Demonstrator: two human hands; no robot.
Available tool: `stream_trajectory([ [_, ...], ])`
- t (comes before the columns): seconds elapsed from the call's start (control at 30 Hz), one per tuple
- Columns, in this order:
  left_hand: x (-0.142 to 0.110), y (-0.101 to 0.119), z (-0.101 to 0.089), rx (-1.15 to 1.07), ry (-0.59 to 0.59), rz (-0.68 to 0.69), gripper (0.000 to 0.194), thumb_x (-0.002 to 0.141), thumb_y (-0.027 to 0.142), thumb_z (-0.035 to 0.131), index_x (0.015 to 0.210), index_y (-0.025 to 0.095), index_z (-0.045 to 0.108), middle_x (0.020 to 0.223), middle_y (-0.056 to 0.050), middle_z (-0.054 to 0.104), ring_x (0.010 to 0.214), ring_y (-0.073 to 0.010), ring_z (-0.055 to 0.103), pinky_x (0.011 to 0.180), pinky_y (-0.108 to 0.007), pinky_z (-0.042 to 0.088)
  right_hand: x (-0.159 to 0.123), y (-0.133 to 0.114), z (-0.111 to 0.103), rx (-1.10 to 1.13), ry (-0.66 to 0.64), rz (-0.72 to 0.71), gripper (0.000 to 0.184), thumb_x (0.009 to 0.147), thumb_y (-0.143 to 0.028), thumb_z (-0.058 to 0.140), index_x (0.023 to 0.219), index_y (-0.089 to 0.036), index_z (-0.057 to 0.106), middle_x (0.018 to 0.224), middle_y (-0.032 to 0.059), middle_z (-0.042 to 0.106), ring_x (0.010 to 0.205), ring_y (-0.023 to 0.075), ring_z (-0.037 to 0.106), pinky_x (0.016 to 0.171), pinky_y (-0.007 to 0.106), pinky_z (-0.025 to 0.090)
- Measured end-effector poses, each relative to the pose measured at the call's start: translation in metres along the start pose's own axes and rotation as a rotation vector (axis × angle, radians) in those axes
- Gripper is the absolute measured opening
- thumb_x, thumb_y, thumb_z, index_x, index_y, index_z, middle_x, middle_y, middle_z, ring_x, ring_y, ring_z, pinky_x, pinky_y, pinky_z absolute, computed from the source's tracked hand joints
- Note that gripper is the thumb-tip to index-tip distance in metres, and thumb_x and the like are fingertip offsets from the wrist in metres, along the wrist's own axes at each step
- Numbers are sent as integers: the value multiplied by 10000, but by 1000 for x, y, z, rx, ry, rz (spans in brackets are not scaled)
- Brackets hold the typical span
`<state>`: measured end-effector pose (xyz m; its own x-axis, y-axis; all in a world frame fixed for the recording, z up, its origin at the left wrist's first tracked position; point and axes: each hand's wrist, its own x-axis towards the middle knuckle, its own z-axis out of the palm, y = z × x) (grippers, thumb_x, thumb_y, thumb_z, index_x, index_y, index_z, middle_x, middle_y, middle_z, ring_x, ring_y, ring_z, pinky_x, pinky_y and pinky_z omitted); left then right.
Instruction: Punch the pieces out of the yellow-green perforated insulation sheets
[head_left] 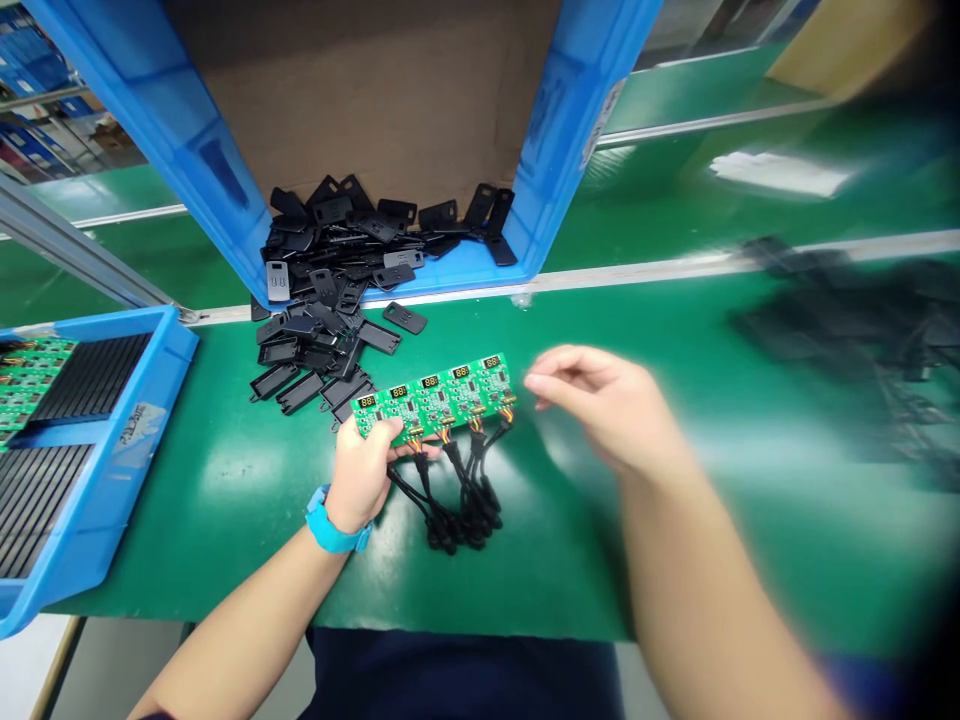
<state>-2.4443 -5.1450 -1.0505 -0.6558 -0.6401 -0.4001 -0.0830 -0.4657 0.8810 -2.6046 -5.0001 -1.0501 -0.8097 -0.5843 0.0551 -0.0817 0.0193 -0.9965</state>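
My left hand (pixel 364 465) is closed on the left end of a green circuit board panel (pixel 442 398), thumb on top and fingers underneath. Several small two-digit displays line the panel's upper edge. From its lower edge, short coloured wires run into black cables (pixel 465 490) that hang in a bunch over the table. Just beyond the panel's right end is my right hand (pixel 592 395), slightly blurred and apart from the board. Its thumb and fingers are drawn together, with nothing visible between them.
Black plastic housings (pixel 300 390) lie piled behind the panel, below a tilted blue bin (pixel 570 170) of black covers (pixel 360 230). At left, a blue tray (pixel 142 440) holds green boards and black strips. Blurred dark items (pixel 847 330) and a white glove (pixel 780 173) lie right.
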Motion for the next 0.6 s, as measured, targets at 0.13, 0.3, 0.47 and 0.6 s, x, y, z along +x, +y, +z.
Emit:
stream_trajectory([
  [0.13,-5,1,3,29,-20,4,152,657,250,591,749,132,561,674,-10,670,521,-206,652,543,-325,548,-1,0,9,23,29,-44,118,642,-226,735,662,-201,622,648,-21,627,548,97,566,512,224,496],
  [0.3,-5,2,4,24,-51,22,147,666,249,587,766,143,569,641,8,657,514,-213,653,539,-327,545,-4,2,16,-294,178,-346,87,724,-143,669,694,-216,633,713,-14,625,660,114,578,603,252,489],
  [0.47,-3,-5,-3,68,-56,50,140,693,260,584,776,148,573,677,-13,681,531,-229,659,563,-362,549,-6,2,20,-523,175,-532,96,748,-126,662,724,-219,656,722,-1,624,688,132,583,615,275,483],
  [0.6,-3,-14,-12,194,-34,102,134,727,271,588,772,144,589,703,-55,704,607,-241,675,649,-382,549,-7,1,16,-700,141,-644,88,770,-149,652,779,-229,686,747,14,638,699,144,589,634,294,492],
])
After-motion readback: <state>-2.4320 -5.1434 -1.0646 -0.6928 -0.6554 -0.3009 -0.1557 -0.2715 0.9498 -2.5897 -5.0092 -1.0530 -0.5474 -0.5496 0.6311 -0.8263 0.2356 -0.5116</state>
